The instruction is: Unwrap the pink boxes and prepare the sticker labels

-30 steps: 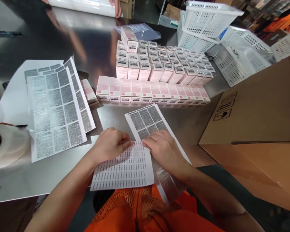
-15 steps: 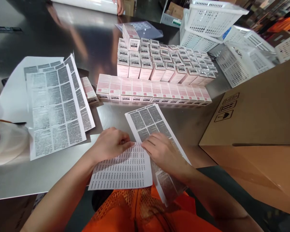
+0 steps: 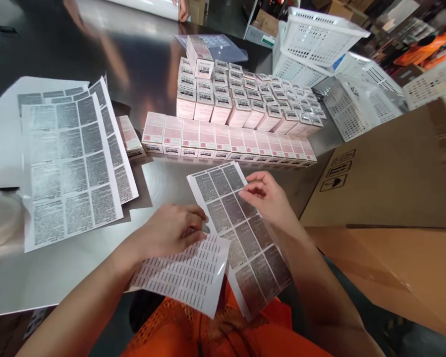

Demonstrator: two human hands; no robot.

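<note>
My left hand (image 3: 176, 230) is closed on the top edge of a white sheet of small printed labels (image 3: 193, 272), which tilts over the table's front edge. Just right of it, my right hand (image 3: 265, 196) hovers above a sheet of dense black-printed labels (image 3: 234, 213), thumb and fingertips pinched together. Whatever is between those fingertips is too small to make out. Behind both hands runs a front row of pink-and-white cartons (image 3: 208, 136) lying with barcode ends towards me. Upright cartons (image 3: 241, 106) with barcodes on top stand in a block behind them.
More printed label sheets (image 3: 70, 163) lie at the left, beside a single carton (image 3: 131, 136) and a roll of clear tape (image 3: 2, 218). An open cardboard box (image 3: 394, 173) is close on my right. White plastic baskets (image 3: 319, 37) are stacked behind. Another person's hand (image 3: 184, 10) is at the far edge.
My right hand has left the small-label sheet and moved up and right over the dense-print sheet. The small-label sheet, still in my left hand, has turned and dropped slightly.
</note>
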